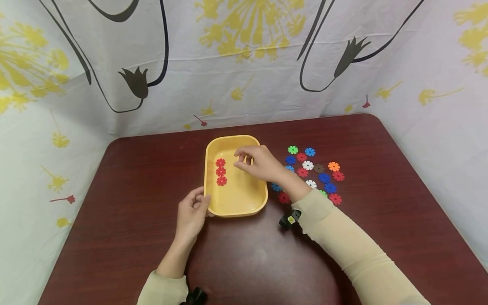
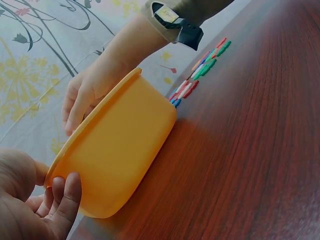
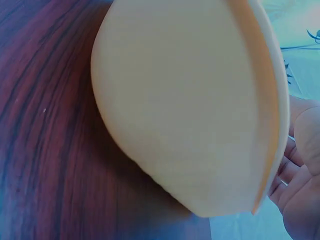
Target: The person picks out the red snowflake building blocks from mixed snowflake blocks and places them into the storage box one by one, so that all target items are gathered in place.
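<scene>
A yellow plastic tray (image 1: 236, 207) stands on the table, with three red snowflake-shaped plastic discs (image 1: 220, 171) in a column along its left side. My left hand (image 1: 193, 212) grips the tray's near left corner, thumb at the rim and fingers against the outer wall, as the left wrist view also shows. Over the tray hovers my right hand (image 1: 259, 163), to the right of the red discs. Its fingers are loosely bent, with a gap between thumb and forefinger and no disc showing there. In the right wrist view the tray wall (image 3: 185, 110) hides the fingertips.
Right of the tray, several loose snowflake discs (image 1: 308, 165) in red, blue, white, green, orange and brown lie spread on the dark red table (image 1: 145, 178). My right forearm crosses over some of them. A patterned cloth (image 1: 244, 93) hangs behind the table.
</scene>
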`<state>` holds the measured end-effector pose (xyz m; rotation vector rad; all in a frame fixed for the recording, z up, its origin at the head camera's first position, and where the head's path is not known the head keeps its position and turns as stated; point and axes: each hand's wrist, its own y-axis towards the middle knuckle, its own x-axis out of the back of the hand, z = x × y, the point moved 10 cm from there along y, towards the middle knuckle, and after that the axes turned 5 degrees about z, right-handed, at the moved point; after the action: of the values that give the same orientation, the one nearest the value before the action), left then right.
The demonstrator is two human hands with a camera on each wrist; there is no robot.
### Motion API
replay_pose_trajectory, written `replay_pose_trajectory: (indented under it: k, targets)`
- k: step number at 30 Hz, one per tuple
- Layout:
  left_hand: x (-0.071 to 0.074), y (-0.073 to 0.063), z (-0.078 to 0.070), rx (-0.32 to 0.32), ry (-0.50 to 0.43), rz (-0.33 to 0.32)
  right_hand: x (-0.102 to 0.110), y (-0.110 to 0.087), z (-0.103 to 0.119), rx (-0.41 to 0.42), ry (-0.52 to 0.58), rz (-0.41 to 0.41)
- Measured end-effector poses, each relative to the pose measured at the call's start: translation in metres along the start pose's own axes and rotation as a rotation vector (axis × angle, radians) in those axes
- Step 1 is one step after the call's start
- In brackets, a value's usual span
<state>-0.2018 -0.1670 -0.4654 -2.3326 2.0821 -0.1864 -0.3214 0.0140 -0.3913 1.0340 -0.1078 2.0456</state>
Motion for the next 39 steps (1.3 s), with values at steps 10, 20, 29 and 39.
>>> replay_pose_trajectory:
  k: [10, 20, 29, 39]
  targets:
    - [0.000, -0.001, -0.001, 0.010, -0.007, 0.008, 0.014, -0.015, -0.012, -0.055, 0.006, -0.043]
    - [-0.001, 0.000, 0.001, 0.007, -0.015, 0.009, 0.031, -0.030, -0.023, -0.046, -0.001, -0.098]
    - [0.000, 0.001, 0.003, 0.012, -0.005, 0.006, 0.040, -0.044, -0.038, -0.097, 0.003, -0.101]
    - [0.000, 0.001, 0.002, 0.010, -0.015, 0.017, 0.054, -0.063, -0.050, -0.127, -0.050, -0.119]
